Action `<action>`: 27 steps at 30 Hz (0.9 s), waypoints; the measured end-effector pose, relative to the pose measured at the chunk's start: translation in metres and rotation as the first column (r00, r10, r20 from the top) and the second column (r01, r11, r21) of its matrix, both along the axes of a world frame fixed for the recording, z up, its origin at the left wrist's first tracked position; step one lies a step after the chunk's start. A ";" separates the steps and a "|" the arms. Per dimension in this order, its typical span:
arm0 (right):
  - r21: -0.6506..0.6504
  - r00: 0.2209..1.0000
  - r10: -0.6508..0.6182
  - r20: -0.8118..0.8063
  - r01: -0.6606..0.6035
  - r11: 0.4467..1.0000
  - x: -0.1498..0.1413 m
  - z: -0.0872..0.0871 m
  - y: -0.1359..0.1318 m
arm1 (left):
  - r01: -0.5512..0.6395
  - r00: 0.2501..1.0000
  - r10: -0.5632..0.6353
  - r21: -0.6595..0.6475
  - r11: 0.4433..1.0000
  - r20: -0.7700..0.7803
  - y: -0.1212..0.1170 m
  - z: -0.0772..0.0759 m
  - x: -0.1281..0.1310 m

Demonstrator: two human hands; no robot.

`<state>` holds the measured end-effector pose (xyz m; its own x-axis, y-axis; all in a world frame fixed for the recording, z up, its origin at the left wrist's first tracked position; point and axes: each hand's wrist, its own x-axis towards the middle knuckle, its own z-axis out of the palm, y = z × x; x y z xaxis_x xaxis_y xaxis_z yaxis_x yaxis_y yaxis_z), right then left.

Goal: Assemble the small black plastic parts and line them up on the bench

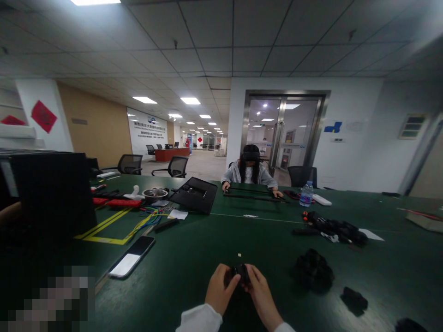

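My left hand [219, 288] and my right hand [261, 295] meet low over the green table [207, 249], both curled round a small black object [240, 273] held between the fingertips. What the object is stays too dark to tell. Just to the right lies a black crumpled heap [313, 270], and a smaller black piece [353, 299] sits further right. White sleeve cuffs show at both wrists.
A phone [131, 257] lies at my left near yellow tape lines. Across the table a person sits with hands on long black bars [254, 193]. A water bottle [306, 193], a black cable bundle [334, 228], a black tray [195, 193] and a dark monitor [51, 193] stand around.
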<state>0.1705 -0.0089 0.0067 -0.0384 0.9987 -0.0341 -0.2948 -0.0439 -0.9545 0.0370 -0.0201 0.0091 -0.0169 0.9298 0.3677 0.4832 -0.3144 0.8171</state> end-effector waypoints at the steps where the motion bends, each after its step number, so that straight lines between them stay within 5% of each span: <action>1: 0.012 1.000 0.014 0.021 -0.015 1.000 0.000 0.002 -0.001 | 0.002 0.999 -0.002 0.018 1.000 0.043 0.000 0.000 0.000; 10: 0.087 0.988 0.039 0.149 -0.053 0.995 -0.003 -0.002 0.001 | 0.036 0.989 -0.046 0.076 0.996 0.143 0.003 0.003 -0.003; 21: 0.045 0.998 -0.064 0.010 0.063 0.997 -0.001 0.005 0.000 | 0.189 0.976 -0.199 0.112 0.976 0.084 0.003 -0.005 -0.002; 27: 0.041 1.000 -0.020 0.007 0.019 0.999 0.000 0.005 -0.001 | 0.167 0.977 -0.165 -0.006 0.986 0.136 0.004 -0.006 -0.003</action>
